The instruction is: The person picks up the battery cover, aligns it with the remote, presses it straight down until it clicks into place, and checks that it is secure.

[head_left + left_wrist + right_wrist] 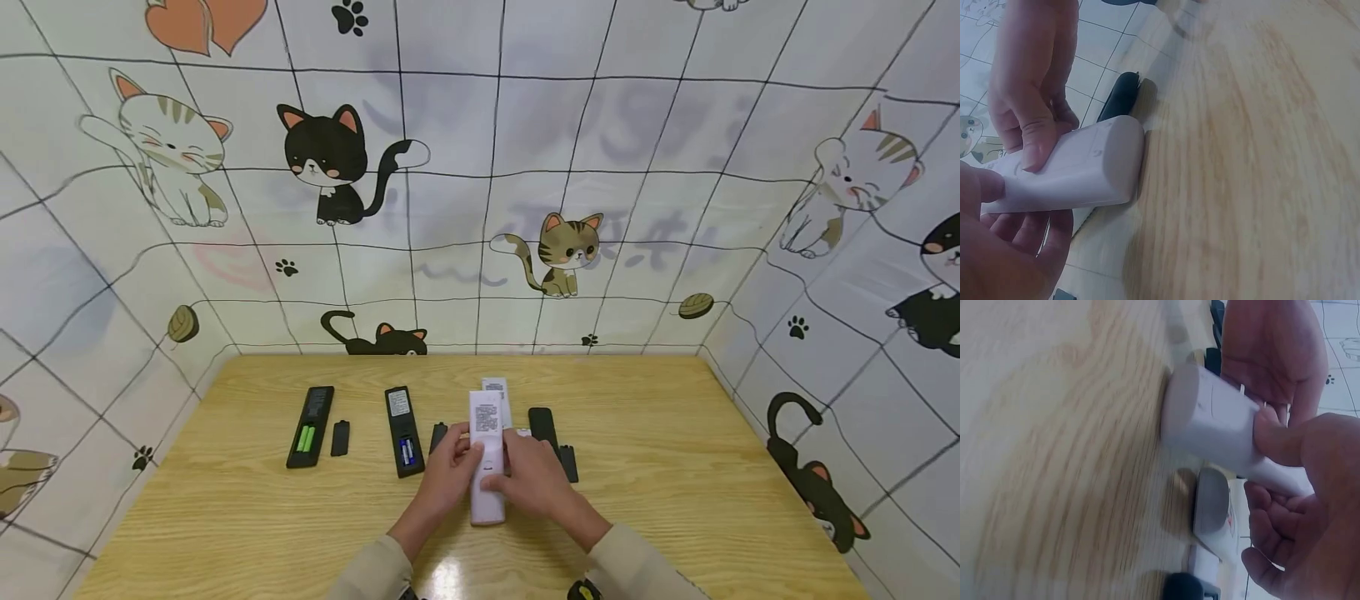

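Note:
A white remote control (pixel 487 467) is held back side up above the wooden table (pixel 675 500), its near end towards me. My left hand (pixel 444 468) grips its left side, thumb on top and fingers along the edge. My right hand (pixel 536 475) holds the right side, and its thumb (pixel 1275 437) presses on the back near the battery cover (pixel 1079 150). The cover appears to be in place. Partly hidden behind the held remote lies a second white remote (pixel 497 387).
To the left lie a black remote (pixel 318 408) with green batteries showing, its loose cover (pixel 341 437), and another black remote (pixel 399 417) with blue batteries. A dark cover (pixel 438 434) sits by my left hand. Right of my hands are a black remote (pixel 543 425) and a dark cover (pixel 569 463).

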Demonstrator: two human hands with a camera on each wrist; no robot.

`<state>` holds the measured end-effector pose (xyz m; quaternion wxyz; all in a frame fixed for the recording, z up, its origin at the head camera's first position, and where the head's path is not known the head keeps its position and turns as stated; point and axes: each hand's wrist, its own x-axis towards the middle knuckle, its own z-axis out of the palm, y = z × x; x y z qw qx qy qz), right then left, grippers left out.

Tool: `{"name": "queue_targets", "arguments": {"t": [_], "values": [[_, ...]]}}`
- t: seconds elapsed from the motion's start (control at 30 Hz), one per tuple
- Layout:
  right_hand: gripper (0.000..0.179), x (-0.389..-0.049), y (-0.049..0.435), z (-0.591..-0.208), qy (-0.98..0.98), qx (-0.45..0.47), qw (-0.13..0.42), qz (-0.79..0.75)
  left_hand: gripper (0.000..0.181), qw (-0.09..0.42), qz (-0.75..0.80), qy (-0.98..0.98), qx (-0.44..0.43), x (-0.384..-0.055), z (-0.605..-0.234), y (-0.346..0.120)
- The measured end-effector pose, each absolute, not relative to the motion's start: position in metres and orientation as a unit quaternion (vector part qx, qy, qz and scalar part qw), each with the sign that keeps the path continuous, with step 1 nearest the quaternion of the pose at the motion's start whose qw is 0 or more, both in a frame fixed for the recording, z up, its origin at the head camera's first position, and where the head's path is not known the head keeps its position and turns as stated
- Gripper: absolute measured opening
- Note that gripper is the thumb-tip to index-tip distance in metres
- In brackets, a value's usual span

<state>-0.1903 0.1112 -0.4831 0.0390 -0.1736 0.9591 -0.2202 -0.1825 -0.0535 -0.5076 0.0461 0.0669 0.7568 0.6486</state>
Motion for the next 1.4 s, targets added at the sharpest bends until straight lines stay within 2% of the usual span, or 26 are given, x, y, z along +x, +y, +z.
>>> {"name": "queue_targets", "arguments": {"t": [0.2, 0.4, 0.63, 0.97, 1.23, 1.4], "values": [[0.040, -0.187, 0.109, -0.482, 0.964, -0.148, 0.009, -0.219, 0.039, 0.052, 0.642, 0.762, 0.068, -0.183, -0.507, -0.053], [0.036, -0.185, 0.109, -0.482, 0.962, -0.139, 0.018, -0.233, 0.039, 0.065, 0.644, 0.759, 0.062, -0.184, -0.509, -0.053], [0.038, -0.185, 0.109, -0.482, 0.956, -0.136, 0.045, -0.257, 0.035, 0.067, 0.648, 0.756, 0.070, -0.167, -0.470, -0.054], [0.043, -0.188, 0.113, -0.476, 0.949, -0.156, 0.060, -0.266, 0.037, 0.071, 0.661, 0.745, 0.064, -0.181, -0.502, -0.056], [0.043, -0.189, 0.121, -0.474, 0.940, -0.175, 0.067, -0.284, 0.037, 0.072, 0.670, 0.737, 0.056, -0.182, -0.502, -0.055], [0.049, -0.191, 0.129, -0.468, 0.936, -0.167, 0.051, -0.307, 0.039, 0.071, 0.676, 0.731, 0.055, -0.184, -0.499, -0.051]]}}
